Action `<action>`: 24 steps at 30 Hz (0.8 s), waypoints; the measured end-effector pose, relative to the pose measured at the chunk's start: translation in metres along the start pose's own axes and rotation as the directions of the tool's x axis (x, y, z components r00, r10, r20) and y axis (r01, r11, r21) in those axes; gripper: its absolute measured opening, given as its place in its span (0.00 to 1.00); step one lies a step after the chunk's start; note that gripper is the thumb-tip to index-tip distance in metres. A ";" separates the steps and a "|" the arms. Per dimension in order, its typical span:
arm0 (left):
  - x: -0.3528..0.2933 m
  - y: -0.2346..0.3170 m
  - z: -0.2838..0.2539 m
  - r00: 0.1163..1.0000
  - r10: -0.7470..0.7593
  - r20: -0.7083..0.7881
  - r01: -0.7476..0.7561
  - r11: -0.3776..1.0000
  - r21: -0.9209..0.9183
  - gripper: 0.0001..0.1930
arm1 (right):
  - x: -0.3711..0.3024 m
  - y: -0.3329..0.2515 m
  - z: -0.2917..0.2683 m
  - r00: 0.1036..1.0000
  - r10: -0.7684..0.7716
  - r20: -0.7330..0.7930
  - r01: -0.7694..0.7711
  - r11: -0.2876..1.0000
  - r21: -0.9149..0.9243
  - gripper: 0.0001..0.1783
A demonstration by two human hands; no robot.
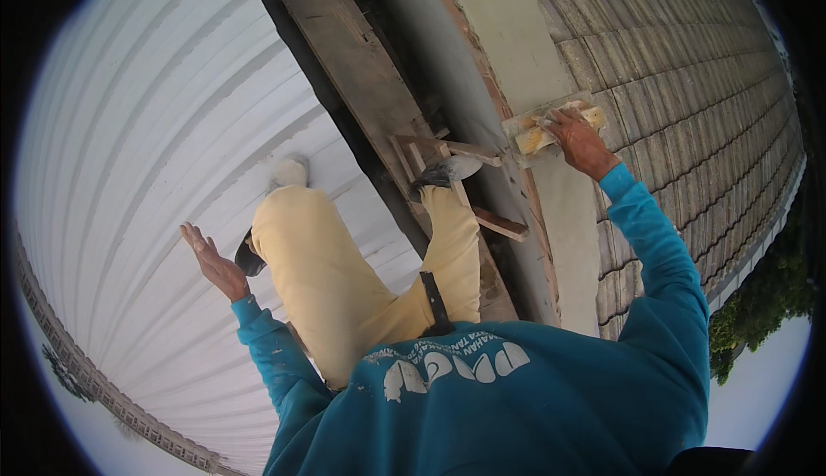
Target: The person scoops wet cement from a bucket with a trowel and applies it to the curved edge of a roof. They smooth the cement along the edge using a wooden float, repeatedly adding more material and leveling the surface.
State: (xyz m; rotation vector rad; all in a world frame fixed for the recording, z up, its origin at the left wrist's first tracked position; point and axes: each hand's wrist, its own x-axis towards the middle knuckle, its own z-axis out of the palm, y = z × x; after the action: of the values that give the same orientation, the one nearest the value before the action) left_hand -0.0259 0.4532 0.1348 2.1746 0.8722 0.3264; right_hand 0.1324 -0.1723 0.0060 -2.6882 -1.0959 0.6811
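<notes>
My right hand (586,145) is closed round the block handle of a plastering float (538,138), a flat board smeared with plaster. The float lies across a strip of grey-green plaster (568,226) that tops a wall beside a tiled roof. Out to the left, my left hand (212,262) is held in the air over the ribbed white metal roof (163,149). Its fingers are stretched out and nothing is in it.
A long weathered plank (361,63) runs along a dark gap between the white roof and the wall. Wooden pieces (502,225) jut out there near my foot (447,170); my other foot (291,170) rests on the metal roof. Grey roof tiles (680,123) slope off to the right.
</notes>
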 end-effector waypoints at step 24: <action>-0.138 0.158 -0.015 0.949 0.074 0.306 -0.148 0.963 0.227 0.14 | -0.034 -0.028 0.000 0.668 0.742 -0.056 -0.507 0.509 0.696 0.35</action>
State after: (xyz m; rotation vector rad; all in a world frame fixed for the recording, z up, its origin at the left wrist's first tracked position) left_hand -0.0581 0.2919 0.2664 2.4291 0.6491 -0.0603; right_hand 0.0938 -0.1753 0.0267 -2.3653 0.2803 0.4826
